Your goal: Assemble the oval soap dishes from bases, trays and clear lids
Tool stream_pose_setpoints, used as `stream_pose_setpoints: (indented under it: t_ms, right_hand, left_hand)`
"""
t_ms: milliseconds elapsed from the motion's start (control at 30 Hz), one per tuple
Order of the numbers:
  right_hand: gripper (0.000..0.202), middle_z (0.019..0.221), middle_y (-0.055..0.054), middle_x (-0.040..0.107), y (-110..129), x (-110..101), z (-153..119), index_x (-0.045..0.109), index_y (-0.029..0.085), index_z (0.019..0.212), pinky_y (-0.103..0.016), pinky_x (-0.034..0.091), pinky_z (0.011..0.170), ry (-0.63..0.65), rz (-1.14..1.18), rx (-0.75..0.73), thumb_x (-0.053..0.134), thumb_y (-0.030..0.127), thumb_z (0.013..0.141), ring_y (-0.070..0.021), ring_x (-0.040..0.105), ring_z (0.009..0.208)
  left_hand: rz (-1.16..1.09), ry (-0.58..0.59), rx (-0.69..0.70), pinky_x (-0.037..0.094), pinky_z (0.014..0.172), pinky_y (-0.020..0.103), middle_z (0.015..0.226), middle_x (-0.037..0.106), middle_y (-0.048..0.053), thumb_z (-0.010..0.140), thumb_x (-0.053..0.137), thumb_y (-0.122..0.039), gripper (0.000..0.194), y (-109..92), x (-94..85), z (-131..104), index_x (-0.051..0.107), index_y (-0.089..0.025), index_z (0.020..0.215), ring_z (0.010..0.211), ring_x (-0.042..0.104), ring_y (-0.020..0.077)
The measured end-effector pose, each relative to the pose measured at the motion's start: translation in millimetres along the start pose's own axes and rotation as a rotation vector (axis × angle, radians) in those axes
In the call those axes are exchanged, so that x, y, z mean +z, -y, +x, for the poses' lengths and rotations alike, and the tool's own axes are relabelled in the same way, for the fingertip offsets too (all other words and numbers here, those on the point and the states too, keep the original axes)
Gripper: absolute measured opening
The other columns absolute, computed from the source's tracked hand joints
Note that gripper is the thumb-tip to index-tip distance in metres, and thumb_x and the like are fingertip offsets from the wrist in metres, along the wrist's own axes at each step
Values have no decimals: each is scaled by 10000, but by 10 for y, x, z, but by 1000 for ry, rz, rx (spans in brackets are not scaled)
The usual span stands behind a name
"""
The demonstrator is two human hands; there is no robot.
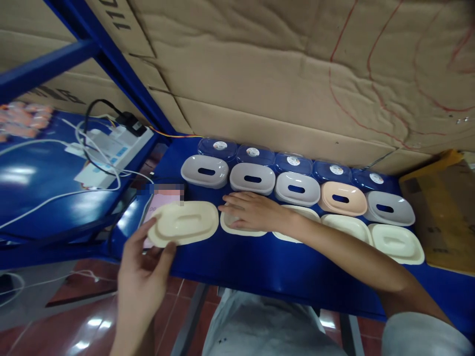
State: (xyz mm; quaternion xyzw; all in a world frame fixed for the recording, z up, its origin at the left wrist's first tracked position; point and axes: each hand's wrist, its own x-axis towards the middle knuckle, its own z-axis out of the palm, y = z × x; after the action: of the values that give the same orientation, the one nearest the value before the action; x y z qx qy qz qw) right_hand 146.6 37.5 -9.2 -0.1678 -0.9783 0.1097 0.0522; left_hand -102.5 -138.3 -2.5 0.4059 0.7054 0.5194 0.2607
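Observation:
My left hand (148, 267) pinches a cream oval dish base (185, 222) between thumb and fingers at the left end of the row, slightly tilted over a pink thing (163, 200). Over the neighbouring cream base (247, 230) lies my right hand (248, 210), palm down with fingers stretched out, covering most of it. More cream bases (397, 242) continue to the right, partly behind my right forearm. Behind them is a row of oval soap-dish trays with slots, mostly grey (252, 178), one peach (343, 198). Clear lids with round stickers (293, 162) line the back.
Cardboard (260, 74) walls the back of the blue table (260, 262). A taped carton (441, 217) stands at the right end. To the left are a blue metal post (122, 64), a white power strip (111, 155) with cables, and blurred orange items (25, 118).

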Motion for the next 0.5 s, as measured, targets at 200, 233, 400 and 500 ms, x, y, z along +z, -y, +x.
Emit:
stream_pose_setpoints:
  t_ms: [200, 233, 400, 500]
  right_hand:
    - [495, 1673, -151, 571, 47, -200, -154, 549, 155, 1610, -489, 451, 1307, -84, -80, -38, 451, 383, 1182, -279, 529, 1567]
    - [496, 1672, -148, 573, 74, -259, -220, 551, 153, 1606, -485, 453, 1308, -93, -75, -37, 445, 389, 1183, -274, 525, 1570]
    - [496, 1645, -142, 605, 292, -469, -766, 600, 156, 1564, -470, 488, 1290, -146, -32, 19, 538, 427, 1153, -272, 531, 1567]
    - [461, 1630, -136, 621, 437, -513, -1228, 638, 162, 1522, -487, 541, 1245, -178, -23, 101, 596, 398, 1128, -291, 595, 1506]
  left_hand:
    - [201, 171, -114, 698, 936, 478, 1538, 660, 147, 847, 794, -662, 975, -32, 95, 73, 430, -302, 1677, 1058, 821, 303]
    - [280, 160, -85, 709, 867, 458, 1536, 659, 159, 854, 776, -676, 982, -54, 104, 75, 420, -292, 1685, 991, 828, 294]
    - [638, 113, 163, 686, 929, 481, 1683, 527, 184, 991, 608, -672, 770, -122, 148, 127, 513, -252, 1629, 1118, 806, 342]
    - [786, 109, 278, 623, 1076, 567, 1719, 484, 175, 1060, 524, -652, 658, -117, 166, 205, 586, -260, 1584, 1402, 670, 433]
